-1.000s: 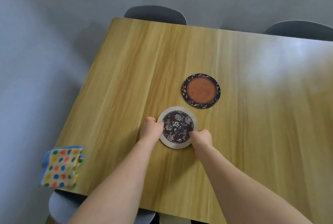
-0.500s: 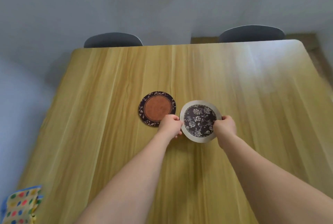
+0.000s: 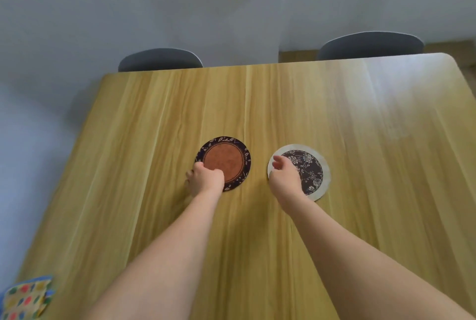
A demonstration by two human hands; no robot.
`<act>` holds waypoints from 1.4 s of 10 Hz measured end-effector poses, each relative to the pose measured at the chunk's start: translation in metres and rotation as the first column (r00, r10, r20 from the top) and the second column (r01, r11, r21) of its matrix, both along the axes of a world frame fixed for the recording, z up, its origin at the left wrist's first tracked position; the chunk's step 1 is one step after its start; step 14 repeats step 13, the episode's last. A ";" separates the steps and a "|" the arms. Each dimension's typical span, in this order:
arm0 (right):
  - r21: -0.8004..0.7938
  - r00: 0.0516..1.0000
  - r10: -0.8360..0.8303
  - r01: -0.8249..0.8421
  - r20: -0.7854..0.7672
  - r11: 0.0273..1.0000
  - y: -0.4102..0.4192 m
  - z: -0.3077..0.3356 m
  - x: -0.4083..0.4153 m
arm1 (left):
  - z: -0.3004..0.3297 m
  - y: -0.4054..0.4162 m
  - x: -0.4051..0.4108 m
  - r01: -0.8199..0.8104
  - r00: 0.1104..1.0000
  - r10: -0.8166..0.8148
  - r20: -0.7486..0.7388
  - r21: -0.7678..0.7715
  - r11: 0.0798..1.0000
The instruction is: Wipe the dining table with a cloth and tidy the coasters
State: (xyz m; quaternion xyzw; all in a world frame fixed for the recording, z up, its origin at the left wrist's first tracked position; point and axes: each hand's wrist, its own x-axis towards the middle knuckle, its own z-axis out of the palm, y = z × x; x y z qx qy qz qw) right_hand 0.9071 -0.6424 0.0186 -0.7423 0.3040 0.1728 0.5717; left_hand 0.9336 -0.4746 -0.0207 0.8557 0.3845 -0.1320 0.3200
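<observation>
Wooden table (image 3: 283, 103), two unlabelled coasters (image 3: 223, 162)

Bare table (image 3: 322, 103) seen across upper frame; centre occupied by orange coaster (image 3: 223, 161) and floral coaster (image 3: 306, 169); narrow gap left between.

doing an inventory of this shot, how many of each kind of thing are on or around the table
Round patterned coasters: 2 (orange-centred, dark-rimmed one; dark floral one with pale rim)
Polka-dot folded cloth: 1
Grey chair backs: 2
Wooden dining table: 1
Total: 6
</observation>
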 end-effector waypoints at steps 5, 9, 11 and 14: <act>0.154 0.962 -0.017 0.061 -0.271 0.986 0.054 -0.007 -0.005 | -0.025 0.045 0.003 0.018 0.997 -0.027 -0.066 -0.129 0.991; 0.100 0.961 -0.068 0.098 -0.269 0.990 0.052 -0.011 -0.033 | -0.027 0.030 -0.026 0.000 0.997 -0.017 -0.080 -0.207 0.978; 0.058 0.974 -0.002 0.015 -0.226 0.998 0.044 0.020 -0.046 | 0.012 0.029 -0.036 0.247 0.960 -0.249 -0.128 -0.031 0.968; -0.056 0.997 0.077 -0.076 0.001 0.996 0.029 0.070 -0.072 | 0.076 0.016 -0.060 0.394 0.909 -0.380 0.171 -0.059 0.917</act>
